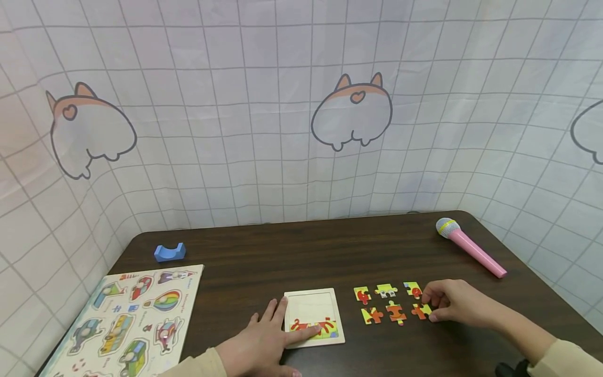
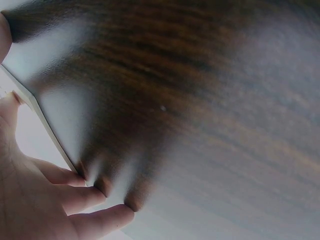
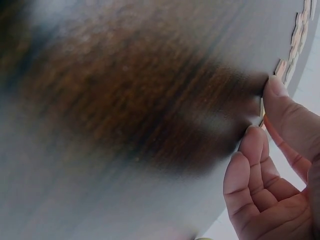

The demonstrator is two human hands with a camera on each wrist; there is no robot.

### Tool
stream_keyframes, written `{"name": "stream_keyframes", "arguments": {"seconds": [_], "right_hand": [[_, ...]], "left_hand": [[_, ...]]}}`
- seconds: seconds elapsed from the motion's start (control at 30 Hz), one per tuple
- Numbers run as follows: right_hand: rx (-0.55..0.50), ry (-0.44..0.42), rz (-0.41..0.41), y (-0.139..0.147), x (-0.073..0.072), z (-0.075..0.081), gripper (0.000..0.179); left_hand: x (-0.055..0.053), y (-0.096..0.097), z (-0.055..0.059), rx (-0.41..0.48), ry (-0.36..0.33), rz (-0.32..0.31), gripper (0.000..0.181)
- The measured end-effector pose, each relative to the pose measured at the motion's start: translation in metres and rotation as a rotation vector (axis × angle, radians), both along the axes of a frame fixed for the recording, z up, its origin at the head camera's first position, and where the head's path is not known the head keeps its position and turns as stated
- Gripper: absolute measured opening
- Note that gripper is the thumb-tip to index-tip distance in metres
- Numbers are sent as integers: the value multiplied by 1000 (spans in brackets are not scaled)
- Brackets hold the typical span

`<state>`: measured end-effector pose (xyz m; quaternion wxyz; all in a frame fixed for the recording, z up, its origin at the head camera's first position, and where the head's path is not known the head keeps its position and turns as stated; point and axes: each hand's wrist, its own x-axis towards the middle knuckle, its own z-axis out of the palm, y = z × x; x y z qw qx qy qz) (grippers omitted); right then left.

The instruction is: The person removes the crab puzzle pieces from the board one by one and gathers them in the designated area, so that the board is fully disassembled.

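Note:
A small square wooden puzzle tray point(image 1: 308, 302) has a row of coloured pieces point(image 1: 325, 329) along its near edge. My left hand point(image 1: 256, 337) lies over its left side with fingers spread, one finger reaching across onto those pieces. Right of the tray, loose jigsaw pieces with yellow, red and orange printing lie in two rows of three. With thumb and finger my right hand point(image 1: 457, 302) pinches the edge of the near-right jigsaw piece point(image 1: 420, 311). In the right wrist view its thumb point(image 3: 282, 97) and fingertip meet at that thin edge.
A large picture board point(image 1: 136, 319) with vehicle shapes covers the left of the dark table point(image 1: 264, 256). Behind it sits a blue curved block point(image 1: 170, 253). A pink toy microphone point(image 1: 473, 251) lies at the back right. A white grid-patterned curtain point(image 1: 264, 131) surrounds the table.

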<state>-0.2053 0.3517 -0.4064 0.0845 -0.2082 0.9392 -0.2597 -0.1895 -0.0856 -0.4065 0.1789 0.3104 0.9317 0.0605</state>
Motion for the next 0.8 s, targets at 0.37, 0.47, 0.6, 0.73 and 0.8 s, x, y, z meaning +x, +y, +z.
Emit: {"name": "stream_keyframes", "arguments": {"seconds": [0.37, 0.47, 0.6, 0.73, 0.8], "right_hand": [[-2, 5, -1, -1, 0, 0, 24], [-5, 5, 0, -2, 0, 0, 24], [-10, 5, -2, -1, 0, 0, 24], [-10, -14, -4, -1, 0, 0, 24], [-7, -12, -5, 0, 0, 0, 24]], "left_hand": [[-1, 0, 0, -3, -5, 4, 76], [-1, 0, 1, -7, -13, 7, 76], [-2, 0, 1, -7, -22, 11, 75], [-2, 0, 0, -5, -23, 8, 75], [-2, 0, -1, -3, -24, 7, 75]]}}
